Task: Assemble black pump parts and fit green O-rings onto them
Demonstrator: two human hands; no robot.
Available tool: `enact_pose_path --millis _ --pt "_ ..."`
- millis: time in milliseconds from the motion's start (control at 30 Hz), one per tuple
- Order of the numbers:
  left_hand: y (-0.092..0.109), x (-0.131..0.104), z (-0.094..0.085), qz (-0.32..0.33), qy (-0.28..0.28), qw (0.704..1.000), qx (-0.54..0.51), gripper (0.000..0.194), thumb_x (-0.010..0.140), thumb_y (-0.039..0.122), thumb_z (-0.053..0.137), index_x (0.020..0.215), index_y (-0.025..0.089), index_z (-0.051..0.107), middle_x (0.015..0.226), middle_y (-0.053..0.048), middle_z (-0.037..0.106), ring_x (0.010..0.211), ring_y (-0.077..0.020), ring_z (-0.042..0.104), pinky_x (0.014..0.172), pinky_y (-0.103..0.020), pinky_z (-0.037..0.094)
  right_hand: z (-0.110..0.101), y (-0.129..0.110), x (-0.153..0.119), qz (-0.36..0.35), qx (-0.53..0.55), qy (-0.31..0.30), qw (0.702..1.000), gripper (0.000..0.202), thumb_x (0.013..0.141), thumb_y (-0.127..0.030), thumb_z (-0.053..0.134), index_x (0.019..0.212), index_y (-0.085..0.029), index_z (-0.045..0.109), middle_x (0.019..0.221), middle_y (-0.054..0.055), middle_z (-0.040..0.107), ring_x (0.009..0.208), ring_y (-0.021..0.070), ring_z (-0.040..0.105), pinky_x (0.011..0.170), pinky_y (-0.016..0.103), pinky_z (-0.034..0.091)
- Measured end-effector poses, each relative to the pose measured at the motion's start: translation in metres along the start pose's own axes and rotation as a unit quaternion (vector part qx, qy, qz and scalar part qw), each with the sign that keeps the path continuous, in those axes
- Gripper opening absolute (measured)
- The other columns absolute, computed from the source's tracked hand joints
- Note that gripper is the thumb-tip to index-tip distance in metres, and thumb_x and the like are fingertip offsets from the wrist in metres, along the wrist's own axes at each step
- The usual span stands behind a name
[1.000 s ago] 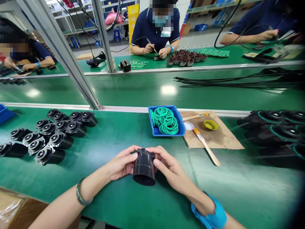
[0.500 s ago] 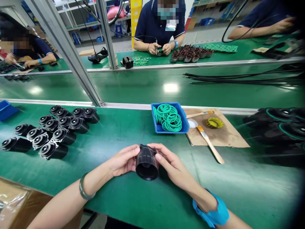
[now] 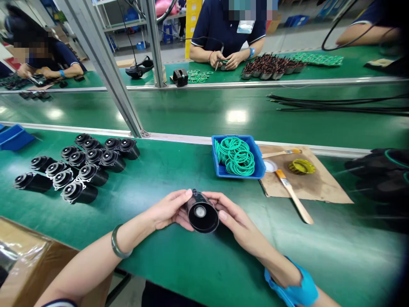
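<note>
Between both hands I hold a black cylindrical housing, tilted so its open end faces me; a round metallic centre shows deep inside. My left hand grips its left side, thumb on the upper edge. On the other side, my right hand closes round it with the thumb near the rim. Beyond the hands stands a blue bin of green rubber rings. Right of it lies brown cardboard bearing a brush, another brush and a yellow ring-shaped dish.
Several black motor-like parts stand in rows at left. More black parts with green rings sit at far right, blurred. A metal post rises at the bench's back rail. Co-workers sit across, and a cardboard box is at lower left.
The housing has tipped up so its open end turns further toward me, showing the metallic centre inside. Both hands keep hold of it. The whole view has shifted slightly.
</note>
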State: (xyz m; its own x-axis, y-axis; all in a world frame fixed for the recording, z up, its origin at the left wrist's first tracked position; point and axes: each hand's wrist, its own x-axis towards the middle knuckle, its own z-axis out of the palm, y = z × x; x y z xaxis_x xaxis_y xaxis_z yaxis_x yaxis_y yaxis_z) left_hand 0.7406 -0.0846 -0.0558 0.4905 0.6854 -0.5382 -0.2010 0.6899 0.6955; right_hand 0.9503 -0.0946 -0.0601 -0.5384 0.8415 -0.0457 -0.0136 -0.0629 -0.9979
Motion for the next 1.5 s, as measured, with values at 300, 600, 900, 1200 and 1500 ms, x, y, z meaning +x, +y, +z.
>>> enact_pose_path --millis 300,600,900,1200,1500 --pt "0.008 -0.003 0.001 -0.072 -0.025 0.997 0.001 0.066 0.095 0.060 0.036 0.105 0.003 0.066 0.070 -0.018 0.074 0.058 -0.0210 0.073 0.048 -0.021 0.058 0.008 0.003 0.000 0.012 0.010 0.022 1.000 0.055 0.088 -0.062 0.052 0.122 -0.019 0.052 0.089 0.004 0.058 0.073 0.0130 0.052 0.065 0.025 0.048" --pt "0.005 -0.002 -0.002 -0.058 -0.038 0.998 0.003 0.067 0.091 0.064 0.042 0.103 0.003 0.066 0.072 -0.018 0.074 0.059 -0.0216 0.074 0.049 -0.021 0.058 0.009 0.000 0.000 0.004 0.000 0.021 1.000 0.057 0.087 -0.064 0.051 0.121 -0.019 0.052 0.090 0.004 0.058 0.075 0.0141 0.054 0.065 0.025 0.049" --pt "0.001 -0.003 -0.001 0.097 0.008 0.993 0.069 0.049 0.072 0.059 0.074 0.087 0.018 0.052 0.066 0.003 0.065 0.053 -0.0090 0.063 0.046 -0.013 0.045 0.004 0.002 -0.003 -0.048 -0.036 0.032 0.998 0.068 0.079 -0.068 0.060 0.127 -0.022 0.049 0.106 0.008 0.057 0.091 0.0184 0.058 0.076 0.028 0.053" --pt "0.011 -0.007 0.000 0.192 -0.044 0.972 0.127 0.053 0.072 0.054 0.076 0.101 0.018 0.052 0.079 0.000 0.068 0.064 -0.0105 0.062 0.061 -0.020 0.045 -0.002 0.004 -0.005 -0.167 -0.168 0.058 0.970 0.066 0.078 -0.059 0.066 0.134 -0.027 0.051 0.108 0.007 0.055 0.094 0.0180 0.058 0.076 0.029 0.055" --pt "0.013 -0.009 -0.004 0.225 -0.034 0.957 0.181 0.056 0.069 0.050 0.080 0.108 0.019 0.055 0.103 -0.008 0.069 0.087 -0.0181 0.066 0.078 -0.027 0.049 -0.009 0.008 -0.007 -0.260 -0.339 0.066 0.902 0.066 0.083 -0.054 0.062 0.141 -0.028 0.045 0.109 0.009 0.056 0.098 0.0206 0.061 0.084 0.033 0.056"
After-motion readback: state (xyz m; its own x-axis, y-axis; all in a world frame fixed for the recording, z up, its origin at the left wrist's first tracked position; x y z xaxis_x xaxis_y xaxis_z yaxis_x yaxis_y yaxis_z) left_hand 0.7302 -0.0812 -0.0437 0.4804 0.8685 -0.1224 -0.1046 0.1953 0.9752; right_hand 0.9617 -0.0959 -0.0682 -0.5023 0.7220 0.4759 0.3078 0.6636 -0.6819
